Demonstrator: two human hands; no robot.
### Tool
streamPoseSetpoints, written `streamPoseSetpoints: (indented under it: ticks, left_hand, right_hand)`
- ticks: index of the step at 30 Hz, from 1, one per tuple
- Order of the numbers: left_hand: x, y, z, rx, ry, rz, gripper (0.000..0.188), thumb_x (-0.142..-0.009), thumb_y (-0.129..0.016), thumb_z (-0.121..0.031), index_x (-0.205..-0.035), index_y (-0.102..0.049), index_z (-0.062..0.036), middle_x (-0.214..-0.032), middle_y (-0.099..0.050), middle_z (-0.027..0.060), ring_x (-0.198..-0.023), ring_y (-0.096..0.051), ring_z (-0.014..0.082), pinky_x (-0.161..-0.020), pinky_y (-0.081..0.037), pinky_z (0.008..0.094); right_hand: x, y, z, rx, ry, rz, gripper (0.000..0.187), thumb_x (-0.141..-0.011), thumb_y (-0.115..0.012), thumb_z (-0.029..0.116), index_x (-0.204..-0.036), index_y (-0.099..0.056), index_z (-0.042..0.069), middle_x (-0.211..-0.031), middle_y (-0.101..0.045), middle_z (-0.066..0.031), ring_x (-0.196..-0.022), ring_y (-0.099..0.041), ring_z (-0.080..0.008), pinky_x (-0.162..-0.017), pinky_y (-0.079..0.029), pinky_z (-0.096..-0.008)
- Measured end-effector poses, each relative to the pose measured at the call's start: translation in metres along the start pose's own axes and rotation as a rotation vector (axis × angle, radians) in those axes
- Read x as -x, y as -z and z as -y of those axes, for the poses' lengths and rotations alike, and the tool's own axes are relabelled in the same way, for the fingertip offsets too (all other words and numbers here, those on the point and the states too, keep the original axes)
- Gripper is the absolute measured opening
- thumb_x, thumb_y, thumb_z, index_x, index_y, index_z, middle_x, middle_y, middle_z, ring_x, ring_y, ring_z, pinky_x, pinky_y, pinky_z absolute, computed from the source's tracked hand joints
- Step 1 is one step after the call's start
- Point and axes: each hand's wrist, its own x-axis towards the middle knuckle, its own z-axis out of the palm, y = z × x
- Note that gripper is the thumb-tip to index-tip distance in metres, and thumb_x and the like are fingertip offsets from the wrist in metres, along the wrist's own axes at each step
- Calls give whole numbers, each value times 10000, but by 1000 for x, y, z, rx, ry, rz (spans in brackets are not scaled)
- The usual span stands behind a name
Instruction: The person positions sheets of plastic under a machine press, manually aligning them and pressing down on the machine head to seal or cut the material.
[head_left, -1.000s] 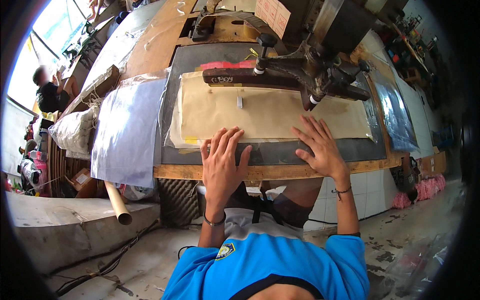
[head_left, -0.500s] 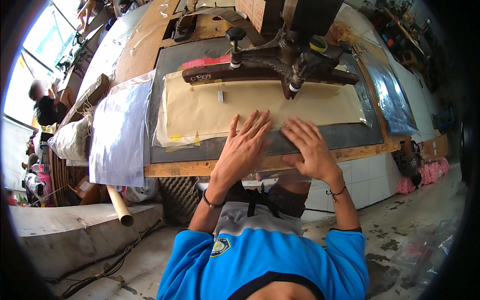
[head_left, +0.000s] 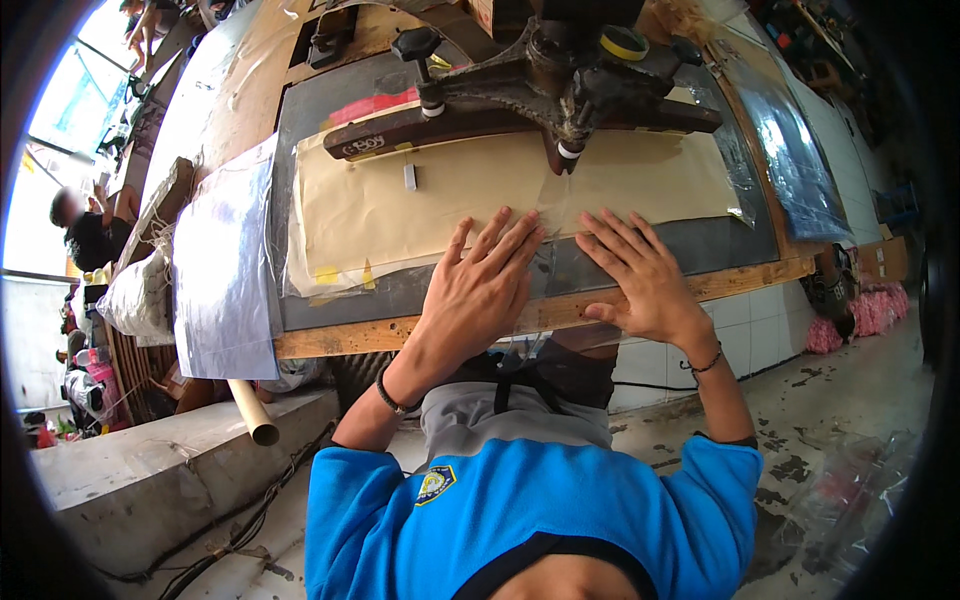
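Note:
My left hand (head_left: 478,285) lies palm down with its fingers stretched out, their tips on a long tan sheet (head_left: 500,178). To its right, my right hand (head_left: 645,285) rests flat too, fingers spread near the sheet's front edge. Between them a clear plastic film (head_left: 545,275) shows faintly, reaching over the table edge; how far it runs under my palms I cannot make out. The tan sheet covers part of a dark grey mat (head_left: 715,248). Beyond my fingertips a dark metal bar (head_left: 460,125) spans the sheet. A small grey block (head_left: 410,177) sits left of my left fingers.
A heavy dark bracket (head_left: 515,75) with knobs stands over the bar. Clear plastic sheets (head_left: 225,270) lie at the left, and another plastic stack (head_left: 790,165) at the right. A cardboard tube (head_left: 252,415) juts out below the table's wooden edge (head_left: 390,338). Another person (head_left: 90,235) sits far left.
My hands have moved apart, the right one shifting rightward and settling flat. The view has tilted slightly, and the table items appear higher and further left.

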Motion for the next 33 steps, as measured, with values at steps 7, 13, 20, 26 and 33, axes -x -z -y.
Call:
streamPoseSetpoints:
  ticks: [7,13,20,26,33]
  left_hand:
    - [-33,-7,6,78,-119,-10,487,-884,-644,-116,-1347,-544,-1,-1623,-451,127,-1559,-347,329,-1249,-328,502]
    - [-24,-9,2,7,4,12,677,-918,-564,-257,-1546,-442,-37,-1662,-415,123,-1573,-331,310,-1289,-233,539]
    - [-22,-8,0,-13,-9,-8,602,-983,-541,-275,-1542,-470,-63,-1654,-430,126,-1574,-323,333,-1294,-183,551]
    - [-37,-7,-7,24,55,34,424,-1033,-595,-317,-1357,-578,-43,-1675,-389,148,-1575,-315,345,-1277,-200,553]
    - [-15,-9,8,-17,16,-2,577,-1051,-573,-347,-1576,-471,-130,-1698,-358,140,-1581,-302,343,-1288,-173,565]
  right_hand:
    - [-27,-2,-15,59,-80,-75,775,-984,-621,565,-1598,-435,130,-1690,-367,-118,-1552,-339,-358,-1298,-232,-530]
    - [-25,2,-22,12,-45,-21,789,-976,-656,475,-1627,-386,121,-1711,-329,-107,-1584,-280,-338,-1314,-182,-539]
    - [-18,2,-29,-40,-78,-155,657,-977,-669,495,-1514,-551,135,-1620,-484,-102,-1509,-423,-338,-1285,-262,-551]
    - [-29,1,-10,-5,-79,-189,626,-984,-659,505,-1487,-582,140,-1591,-520,-99,-1498,-440,-335,-1277,-279,-557]
    - [-28,-9,-28,61,-86,-182,675,-999,-605,568,-1523,-548,146,-1629,-467,-105,-1519,-402,-343,-1271,-269,-587]
